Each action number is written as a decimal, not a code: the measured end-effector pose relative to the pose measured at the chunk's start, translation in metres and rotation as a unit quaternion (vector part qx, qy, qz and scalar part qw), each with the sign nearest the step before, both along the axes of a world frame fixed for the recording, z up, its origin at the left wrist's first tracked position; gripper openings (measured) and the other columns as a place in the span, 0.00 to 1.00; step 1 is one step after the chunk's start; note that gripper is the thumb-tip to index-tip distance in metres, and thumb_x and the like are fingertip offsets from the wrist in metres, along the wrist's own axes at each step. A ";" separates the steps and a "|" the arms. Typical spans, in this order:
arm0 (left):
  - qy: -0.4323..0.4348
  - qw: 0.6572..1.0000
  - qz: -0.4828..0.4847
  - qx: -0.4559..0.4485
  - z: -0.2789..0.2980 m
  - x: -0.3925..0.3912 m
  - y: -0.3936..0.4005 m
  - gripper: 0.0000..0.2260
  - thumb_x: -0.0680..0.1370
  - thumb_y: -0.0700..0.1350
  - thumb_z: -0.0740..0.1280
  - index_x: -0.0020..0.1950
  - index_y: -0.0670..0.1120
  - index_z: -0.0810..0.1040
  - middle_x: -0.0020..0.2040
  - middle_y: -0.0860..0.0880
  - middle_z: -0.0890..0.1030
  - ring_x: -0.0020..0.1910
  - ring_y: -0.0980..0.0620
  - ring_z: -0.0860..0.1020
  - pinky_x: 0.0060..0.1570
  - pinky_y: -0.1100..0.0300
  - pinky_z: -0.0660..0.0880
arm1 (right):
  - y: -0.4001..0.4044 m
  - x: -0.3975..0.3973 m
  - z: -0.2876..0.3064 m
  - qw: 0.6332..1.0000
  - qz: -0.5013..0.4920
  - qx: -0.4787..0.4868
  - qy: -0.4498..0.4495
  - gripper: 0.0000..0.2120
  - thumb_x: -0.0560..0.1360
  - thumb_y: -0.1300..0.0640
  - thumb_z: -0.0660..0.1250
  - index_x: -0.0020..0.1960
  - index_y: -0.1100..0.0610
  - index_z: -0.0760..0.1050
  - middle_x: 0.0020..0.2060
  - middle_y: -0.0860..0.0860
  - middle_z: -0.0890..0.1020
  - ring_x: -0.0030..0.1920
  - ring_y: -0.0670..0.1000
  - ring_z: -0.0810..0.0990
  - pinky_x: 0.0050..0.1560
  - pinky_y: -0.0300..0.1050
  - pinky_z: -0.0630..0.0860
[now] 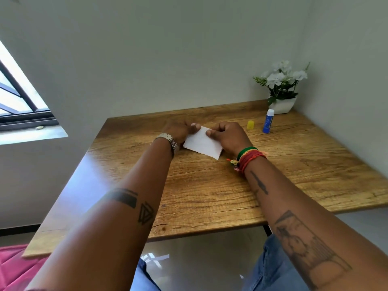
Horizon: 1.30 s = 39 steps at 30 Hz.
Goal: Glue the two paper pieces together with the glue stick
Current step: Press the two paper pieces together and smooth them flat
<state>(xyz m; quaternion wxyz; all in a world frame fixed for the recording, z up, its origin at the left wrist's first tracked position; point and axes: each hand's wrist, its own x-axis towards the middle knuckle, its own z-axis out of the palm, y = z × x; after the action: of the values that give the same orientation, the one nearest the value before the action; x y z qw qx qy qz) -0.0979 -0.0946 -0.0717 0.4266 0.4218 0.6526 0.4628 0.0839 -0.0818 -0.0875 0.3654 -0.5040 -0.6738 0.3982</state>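
A white paper piece (pixel 203 144) lies tilted over the middle of the wooden table (pixel 210 196); I cannot tell whether a second piece is under it. My left hand (pixel 178 130) pinches its far left corner. My right hand (pixel 227 135) grips its right edge, thumb on top. The blue glue stick (pixel 268 121) stands upright and uncapped at the back right, apart from both hands. Its yellow cap (pixel 250 125) sits on the table just left of it.
A white pot of white flowers (pixel 281 89) stands in the back right corner against the walls. A window (pixel 19 97) is on the left. The table's near edge is by my knees.
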 end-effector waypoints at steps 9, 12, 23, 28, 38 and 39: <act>-0.054 0.998 -0.037 -0.022 -0.001 -0.001 0.007 0.09 0.71 0.46 0.80 0.47 0.45 0.84 0.51 0.42 0.86 0.53 0.40 0.84 0.54 0.40 0.82 | 0.014 0.008 0.015 0.995 0.056 -0.074 -0.035 0.13 0.75 0.48 0.76 0.53 0.57 0.85 0.47 0.52 0.87 0.46 0.52 0.85 0.45 0.46 0.81; -0.137 0.990 -0.037 -0.017 -0.008 0.002 0.007 0.12 0.74 0.45 0.77 0.54 0.42 0.82 0.52 0.41 0.86 0.51 0.41 0.85 0.47 0.45 0.84 | 0.013 0.002 0.010 0.996 -0.010 -0.081 0.037 0.12 0.75 0.52 0.76 0.52 0.61 0.85 0.45 0.53 0.86 0.44 0.53 0.83 0.41 0.44 0.79; -0.098 0.995 0.012 -0.024 -0.018 -0.002 0.011 0.12 0.72 0.44 0.79 0.49 0.39 0.83 0.44 0.42 0.88 0.42 0.44 0.86 0.44 0.51 0.82 | 0.017 -0.008 0.014 0.998 -0.013 -0.058 -0.008 0.14 0.76 0.50 0.74 0.53 0.60 0.84 0.50 0.53 0.85 0.45 0.51 0.81 0.43 0.45 0.76; -0.151 0.988 0.035 -0.006 -0.024 -0.001 0.010 0.07 0.76 0.41 0.75 0.50 0.38 0.83 0.48 0.40 0.87 0.43 0.45 0.86 0.42 0.51 0.84 | 0.018 -0.014 0.007 0.992 -0.085 -0.064 0.071 0.13 0.76 0.54 0.75 0.55 0.62 0.83 0.53 0.53 0.83 0.54 0.54 0.80 0.57 0.48 0.78; -0.126 0.991 0.038 0.003 -0.021 0.010 0.008 0.08 0.77 0.44 0.74 0.50 0.40 0.82 0.48 0.42 0.87 0.40 0.47 0.87 0.37 0.55 0.82 | 0.017 -0.018 0.004 0.987 -0.121 -0.054 0.092 0.17 0.78 0.52 0.73 0.62 0.60 0.83 0.60 0.55 0.85 0.50 0.52 0.80 0.51 0.44 0.76; -0.094 0.995 0.043 0.006 -0.022 0.011 0.007 0.08 0.77 0.45 0.74 0.49 0.40 0.82 0.46 0.42 0.87 0.37 0.47 0.86 0.37 0.55 0.82 | 0.016 -0.019 0.004 0.986 -0.127 -0.053 0.097 0.17 0.78 0.51 0.73 0.63 0.59 0.83 0.60 0.55 0.85 0.50 0.52 0.80 0.51 0.44 0.76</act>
<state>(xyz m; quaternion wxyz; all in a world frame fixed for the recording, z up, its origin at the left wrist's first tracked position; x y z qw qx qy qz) -0.0872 -0.0878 -0.0937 0.4633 0.3506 0.6245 0.5219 0.0648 -0.0659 -0.0832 0.4494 -0.5627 -0.5436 0.4311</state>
